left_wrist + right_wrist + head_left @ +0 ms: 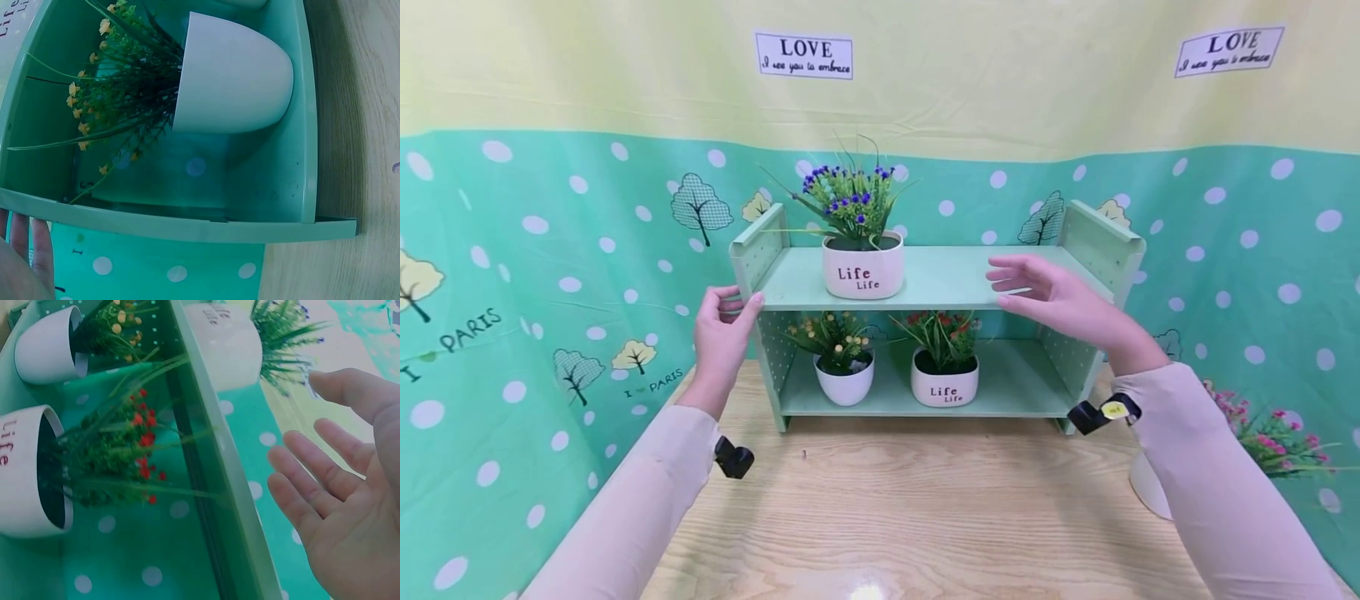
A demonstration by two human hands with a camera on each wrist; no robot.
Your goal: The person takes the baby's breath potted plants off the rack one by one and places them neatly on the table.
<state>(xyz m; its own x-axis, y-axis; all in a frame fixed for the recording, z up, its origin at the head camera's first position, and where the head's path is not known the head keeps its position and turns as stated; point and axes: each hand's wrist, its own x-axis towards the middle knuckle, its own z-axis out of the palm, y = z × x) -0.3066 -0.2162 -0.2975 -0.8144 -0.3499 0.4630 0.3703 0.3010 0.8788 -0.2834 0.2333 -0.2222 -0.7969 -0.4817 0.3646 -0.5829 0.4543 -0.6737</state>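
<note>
1. While the left hand [722, 342] holds the green shelf [951, 271] by its left side, that grip pinches the panel [769, 358], thumb at the front edge and fingers along the outer face.
2. From where I stand, the right hand [1060, 300] has its grip loosely spread, thumb and fingers apart, near the right end of the upper tier; the right wrist view shows it just beside the shelf.
3. The shelf stands upright on the worktop [887, 492], the dotted curtain [497, 342] behind it.
4. On its upper tier, left of the middle, sits the purple-flowered pot [863, 271], lettered "Life".
5. Below, the yellow-flowered pot [845, 381] stands left of the red-flowered pot [946, 383], the two apart.
6. Over to the right, the pink-flowered pot [1148, 486] is partly hidden by the right sleeve [1217, 475].
</note>
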